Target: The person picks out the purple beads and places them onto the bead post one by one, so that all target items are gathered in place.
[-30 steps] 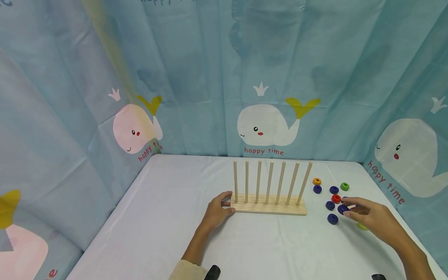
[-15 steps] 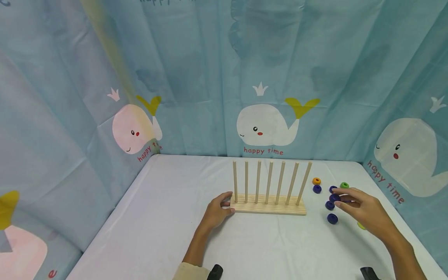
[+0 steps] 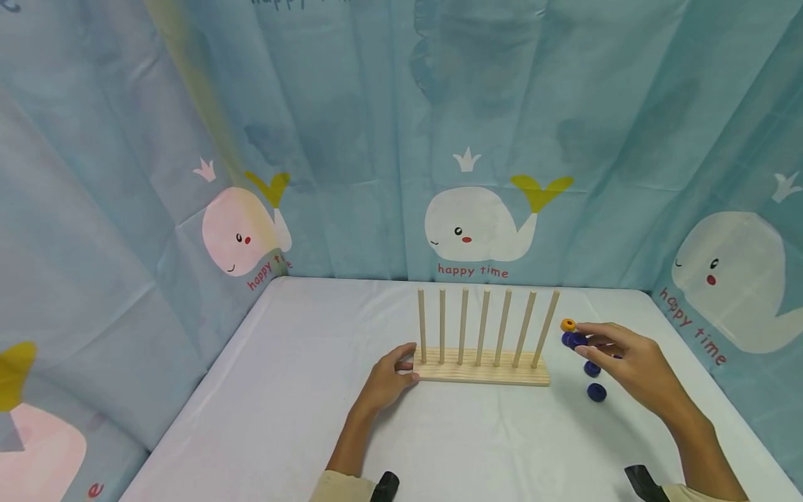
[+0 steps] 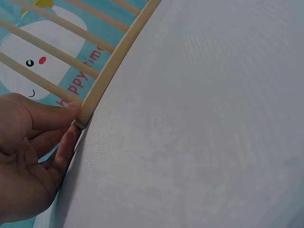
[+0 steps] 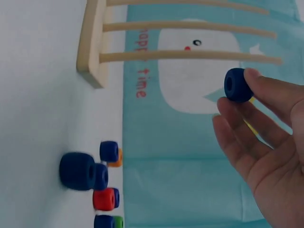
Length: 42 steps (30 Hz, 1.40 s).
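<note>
A pale wooden peg rack [image 3: 479, 375] with a row of several upright rods stands on the table. My left hand [image 3: 384, 380] holds the left end of its base. The left wrist view shows thumb and fingers [image 4: 72, 105] pinching that base corner. Right of the rack, my right hand [image 3: 646, 369] pinches a dark blue bead [image 5: 238, 85] between thumb and fingertips, raised above the table in the right wrist view. In the head view the bead overlaps another blue bead behind it, beside an orange bead [image 3: 567, 325]. The right hand hides part of the bead group.
Loose beads lie right of the rack: several blue ones, such as a near blue bead [image 3: 597, 392], plus a red bead [image 5: 103, 199] and a green bead [image 5: 118, 222]. Behind the white table [image 3: 301, 390] hangs a teal whale-print curtain [image 3: 351, 223].
My right hand has carried the blue bead up off the table and leftward toward the rack. The left hand and the rack have stayed in place.
</note>
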### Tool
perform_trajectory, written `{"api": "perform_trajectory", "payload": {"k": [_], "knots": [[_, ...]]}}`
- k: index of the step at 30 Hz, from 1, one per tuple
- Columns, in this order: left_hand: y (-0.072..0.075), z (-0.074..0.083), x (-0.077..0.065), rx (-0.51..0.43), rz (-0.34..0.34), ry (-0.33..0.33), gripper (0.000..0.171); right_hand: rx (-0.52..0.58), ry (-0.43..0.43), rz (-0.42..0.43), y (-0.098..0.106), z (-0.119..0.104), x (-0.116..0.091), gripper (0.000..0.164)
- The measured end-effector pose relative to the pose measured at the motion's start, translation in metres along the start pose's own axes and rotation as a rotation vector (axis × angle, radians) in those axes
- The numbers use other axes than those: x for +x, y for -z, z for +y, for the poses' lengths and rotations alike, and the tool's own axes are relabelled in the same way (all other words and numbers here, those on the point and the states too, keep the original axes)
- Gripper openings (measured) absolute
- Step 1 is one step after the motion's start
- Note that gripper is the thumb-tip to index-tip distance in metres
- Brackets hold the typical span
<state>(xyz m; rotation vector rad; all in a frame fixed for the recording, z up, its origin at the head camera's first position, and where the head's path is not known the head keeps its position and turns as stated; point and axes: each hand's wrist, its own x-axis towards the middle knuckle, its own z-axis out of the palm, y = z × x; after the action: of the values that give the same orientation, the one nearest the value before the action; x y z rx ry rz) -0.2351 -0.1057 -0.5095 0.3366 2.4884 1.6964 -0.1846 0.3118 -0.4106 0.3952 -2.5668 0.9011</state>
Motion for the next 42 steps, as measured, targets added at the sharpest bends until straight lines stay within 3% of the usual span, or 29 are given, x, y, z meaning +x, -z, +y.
{"api": "perform_trajectory", "payload": {"k": [7,11,15,19,22,33,42], "knots": [[-0.001,0.000,0.001,0.005,0.005,0.006,0.061,0.042,0.075,0.032,-0.008,-0.016,0.011,0.030],[0.000,0.002,0.005,0.014,0.018,0.008,0.062,0.022,0.075,0.025,-0.018,-0.021,0.019,0.024],[0.001,0.005,0.008,0.021,0.031,0.003,0.063,0.014,0.056,-0.077,-0.030,-0.023,0.022,0.029],[0.000,0.005,0.008,0.031,0.038,0.025,0.064,0.070,-0.018,-0.234,-0.040,-0.023,0.019,0.038],[-0.001,0.005,0.006,0.022,0.034,0.039,0.064,0.112,-0.082,-0.302,-0.045,-0.022,0.016,0.040],[-0.003,0.000,0.004,0.030,0.040,0.040,0.067,0.199,-0.097,-0.414,-0.060,-0.026,0.009,0.043],[-0.004,-0.001,0.003,0.040,0.040,0.051,0.067,0.276,-0.058,-0.393,-0.071,-0.027,0.009,0.040]]}}
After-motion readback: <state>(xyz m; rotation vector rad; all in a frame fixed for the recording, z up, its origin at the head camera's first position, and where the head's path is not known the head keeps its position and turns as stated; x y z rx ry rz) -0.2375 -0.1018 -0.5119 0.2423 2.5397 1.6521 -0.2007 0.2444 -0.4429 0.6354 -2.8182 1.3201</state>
